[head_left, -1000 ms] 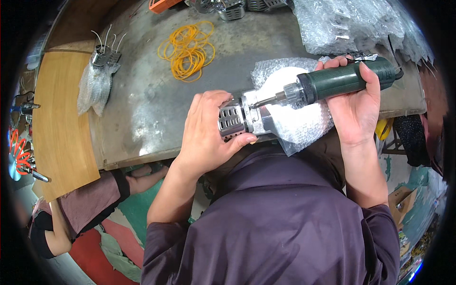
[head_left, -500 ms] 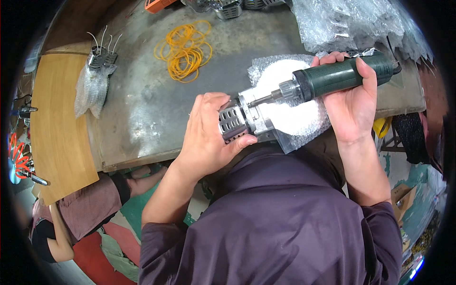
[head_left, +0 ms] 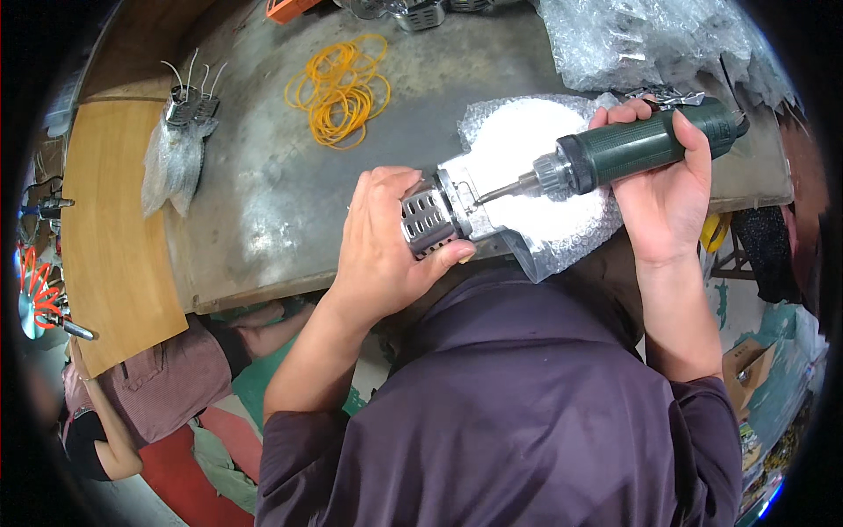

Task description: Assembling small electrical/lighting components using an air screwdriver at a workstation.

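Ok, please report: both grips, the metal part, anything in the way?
Left grip around slotted metal part. Right grip holding green power driver, bit at part's end, contact unclear. Bubble wrap beneath bit, not blocking it.

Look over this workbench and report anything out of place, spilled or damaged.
The thin yellow cord-like loops lie in a loose tangle on the flat grey worktop, untidy rather than neatly coiled. Nothing looks spilled, and the slotted silver metal cylinder in the left hand shows no obvious damage.

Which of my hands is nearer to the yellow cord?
Left. Your left hand, on a slotted metal part, is below the yellow cord and slightly right; your right hand, around a green power tool, is farther off, well to its right and lower.
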Available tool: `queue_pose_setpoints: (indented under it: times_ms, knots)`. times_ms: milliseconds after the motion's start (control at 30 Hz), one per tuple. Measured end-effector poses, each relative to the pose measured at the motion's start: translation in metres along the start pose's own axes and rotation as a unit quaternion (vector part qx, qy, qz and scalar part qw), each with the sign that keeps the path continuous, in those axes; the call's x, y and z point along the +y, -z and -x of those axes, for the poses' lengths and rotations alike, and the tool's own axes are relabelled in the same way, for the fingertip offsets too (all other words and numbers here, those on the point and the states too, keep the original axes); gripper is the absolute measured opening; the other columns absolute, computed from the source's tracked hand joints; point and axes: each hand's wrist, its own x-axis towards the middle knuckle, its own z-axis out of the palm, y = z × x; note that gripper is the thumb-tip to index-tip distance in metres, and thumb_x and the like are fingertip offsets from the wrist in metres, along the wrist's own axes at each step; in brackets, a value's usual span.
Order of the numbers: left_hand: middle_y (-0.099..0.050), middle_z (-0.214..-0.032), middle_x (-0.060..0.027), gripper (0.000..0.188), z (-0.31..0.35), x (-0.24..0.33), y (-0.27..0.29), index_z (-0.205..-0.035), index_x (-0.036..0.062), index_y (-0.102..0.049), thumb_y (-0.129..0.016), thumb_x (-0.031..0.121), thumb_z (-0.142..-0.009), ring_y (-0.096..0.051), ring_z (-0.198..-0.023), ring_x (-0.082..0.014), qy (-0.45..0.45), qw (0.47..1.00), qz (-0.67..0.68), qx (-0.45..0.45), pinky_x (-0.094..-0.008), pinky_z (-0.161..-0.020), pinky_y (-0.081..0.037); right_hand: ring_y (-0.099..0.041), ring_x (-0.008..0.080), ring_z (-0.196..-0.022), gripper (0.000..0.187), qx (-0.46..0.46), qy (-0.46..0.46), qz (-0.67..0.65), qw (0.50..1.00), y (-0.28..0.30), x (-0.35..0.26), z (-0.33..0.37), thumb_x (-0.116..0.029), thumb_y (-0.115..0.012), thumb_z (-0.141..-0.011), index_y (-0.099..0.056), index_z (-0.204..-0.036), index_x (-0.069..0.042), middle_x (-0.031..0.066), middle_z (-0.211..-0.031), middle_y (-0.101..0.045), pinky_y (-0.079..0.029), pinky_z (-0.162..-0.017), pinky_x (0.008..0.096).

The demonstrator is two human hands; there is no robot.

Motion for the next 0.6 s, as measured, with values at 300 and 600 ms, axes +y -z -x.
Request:
queue_pose_setpoints:
  times_ms: [300, 600]
  knots:
    - [-0.054, -0.105, -0.0200, 0.079, 0.005, -0.002, -0.003, -0.119, -0.0007, -0.040, -0.086, 0.034, -0.065, -0.054, -0.090, -0.0352, 0.002, 1.000, 0.006, 0.005, -0.0436, -0.079, -0.045, -0.057, 0.0252, -0.097, 0.021, 0.019, -0.020, -0.040, 0.999, 0.000, 0.009, 0.003, -0.013, -0.065, -0.084, -0.055, -0.098, -0.002, 0.0105, -0.095, -0.059, -0.039, -0.108, 0.0453]
    - [-0.053, -0.105, -0.0206, 0.079, 0.001, 0.000, -0.001, -0.120, -0.0009, -0.039, -0.086, 0.032, -0.065, -0.054, -0.091, -0.0361, 0.010, 1.000, 0.004, -0.007, -0.0441, -0.081, -0.045, -0.055, 0.0214, -0.098, 0.027, -0.009, -0.004, -0.016, 1.000, -0.002, 0.015, 0.002, -0.011, -0.065, -0.084, -0.047, -0.102, -0.001, 0.0080, -0.095, -0.051, -0.032, -0.113, 0.0443]
